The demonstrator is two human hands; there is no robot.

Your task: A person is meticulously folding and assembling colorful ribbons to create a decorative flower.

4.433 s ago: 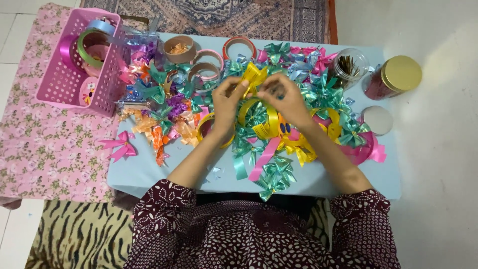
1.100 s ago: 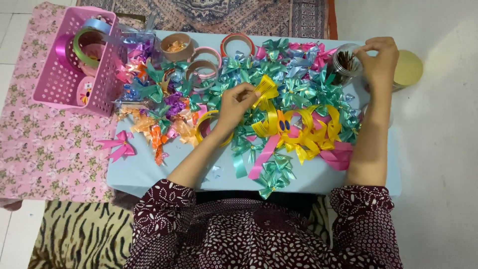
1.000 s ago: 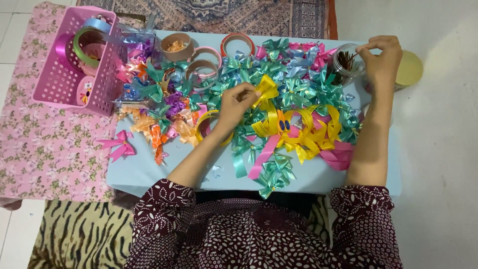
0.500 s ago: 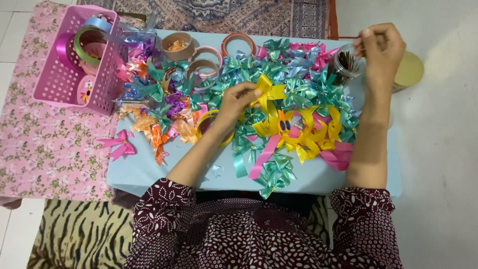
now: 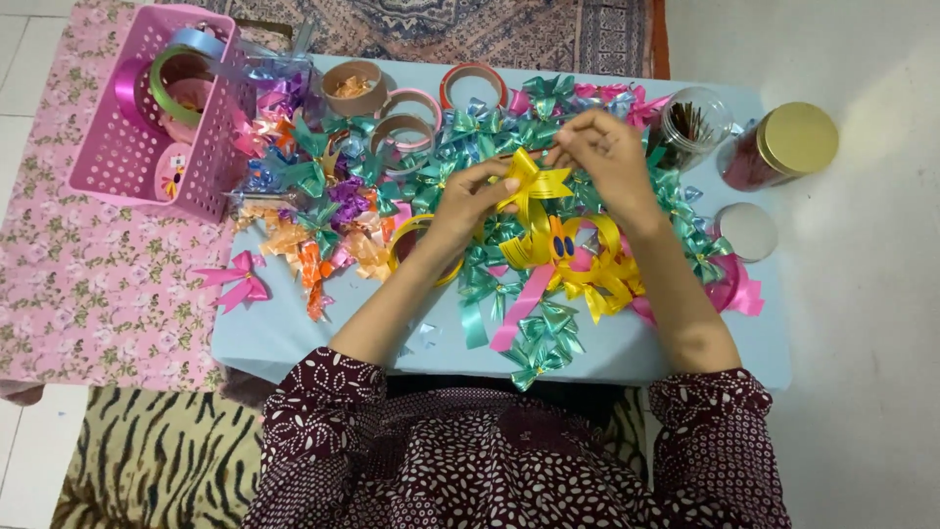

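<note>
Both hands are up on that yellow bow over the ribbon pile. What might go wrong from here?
1. The open jar of thin sticks stands just beside the right hand; a sideways elbow or wrist move may tip it.
2. The left hand pinches the yellow bow by its fingertips only, so its loops might slip loose.
3. Bows crowd the table edge; the teal bow near the front could be brushed off.

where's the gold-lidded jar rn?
Head view, far right: the gold-lidded jar lies tipped at the table's right edge, beside the open clear jar and above a white lid.
</note>
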